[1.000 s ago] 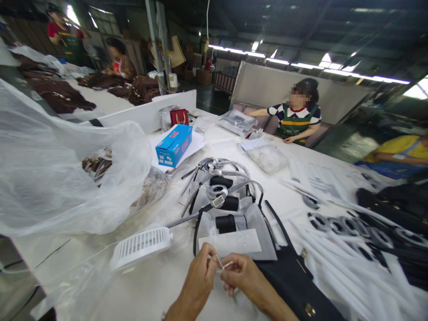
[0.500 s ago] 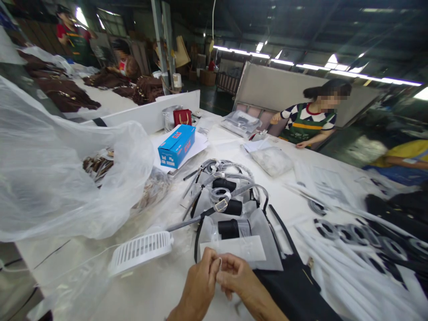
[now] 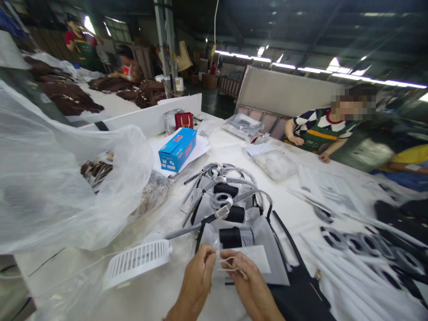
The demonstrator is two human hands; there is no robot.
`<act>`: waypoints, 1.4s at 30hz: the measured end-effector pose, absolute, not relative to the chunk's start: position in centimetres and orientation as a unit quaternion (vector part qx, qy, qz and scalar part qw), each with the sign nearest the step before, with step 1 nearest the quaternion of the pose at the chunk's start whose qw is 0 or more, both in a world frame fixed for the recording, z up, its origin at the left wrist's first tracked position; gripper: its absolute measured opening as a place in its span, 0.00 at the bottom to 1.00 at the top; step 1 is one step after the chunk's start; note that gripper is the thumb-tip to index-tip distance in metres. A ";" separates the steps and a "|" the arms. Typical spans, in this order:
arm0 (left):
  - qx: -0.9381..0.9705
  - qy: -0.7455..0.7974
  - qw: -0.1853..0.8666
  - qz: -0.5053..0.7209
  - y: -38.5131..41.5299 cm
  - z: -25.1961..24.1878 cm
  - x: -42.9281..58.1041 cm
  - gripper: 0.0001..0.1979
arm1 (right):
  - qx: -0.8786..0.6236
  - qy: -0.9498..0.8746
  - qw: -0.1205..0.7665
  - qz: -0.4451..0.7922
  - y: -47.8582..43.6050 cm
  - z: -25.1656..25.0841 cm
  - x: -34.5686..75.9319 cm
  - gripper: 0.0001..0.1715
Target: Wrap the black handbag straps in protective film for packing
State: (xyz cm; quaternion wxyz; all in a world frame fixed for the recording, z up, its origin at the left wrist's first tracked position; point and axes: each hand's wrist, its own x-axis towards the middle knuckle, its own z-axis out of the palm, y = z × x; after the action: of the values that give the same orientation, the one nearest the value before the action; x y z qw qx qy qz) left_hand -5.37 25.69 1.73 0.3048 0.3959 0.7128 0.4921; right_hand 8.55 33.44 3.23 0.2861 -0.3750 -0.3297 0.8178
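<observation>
A thin white cord (image 3: pixel 227 269) stretches in a small loop between my hands. My left hand (image 3: pixel 196 278) pinches at its left end with thumb and forefinger pressed together. On the other side, the fingers of my right hand (image 3: pixel 249 281) are closed round the cord. Just beyond them a white card (image 3: pixel 262 258) lies on the nearest of several black bags (image 3: pixel 297 290), which is covered with pale sheet wrapping. A black roll-shaped piece (image 3: pixel 230 237) sits on that wrapping. Wrapped grey straps with a buckle (image 3: pixel 223 211) run across the row of bags.
Left of my hands lies a white slatted plastic piece (image 3: pixel 138 258), near a big translucent plastic bag (image 3: pixel 113 214) holding brown pieces. A blue box (image 3: pixel 178 149) stands farther back. White tubes (image 3: pixel 361 276) and wrapped rings (image 3: pixel 334 238) lie right. A co-worker (image 3: pixel 321 129) stands across the table.
My hands have moved a little apart, and the white cord now shows as a loop between them. The co-worker across the table has shifted right. The view has tilted slightly.
</observation>
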 end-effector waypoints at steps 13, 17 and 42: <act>0.334 0.764 0.179 0.522 28.7 -1.5 -7.8 0.13 | -0.403 -0.367 0.266 0.795 36.9 1.6 4.5 0.28; 0.232 0.762 0.226 0.560 27.2 -4.6 -6.8 0.24 | -0.419 -0.378 0.263 0.783 38.4 0.2 2.9 0.34; 0.316 0.618 0.356 0.625 33.2 -4.4 -12.8 0.12 | -0.380 -0.481 -0.098 0.784 42.8 0.4 -0.5 0.07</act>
State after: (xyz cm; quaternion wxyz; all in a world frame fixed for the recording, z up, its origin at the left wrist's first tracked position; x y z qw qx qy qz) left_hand -12.82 33.25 -4.44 0.3563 0.3162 0.6182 0.6252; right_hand -0.50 42.82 0.40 -0.0985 -0.3799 -0.4807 0.7842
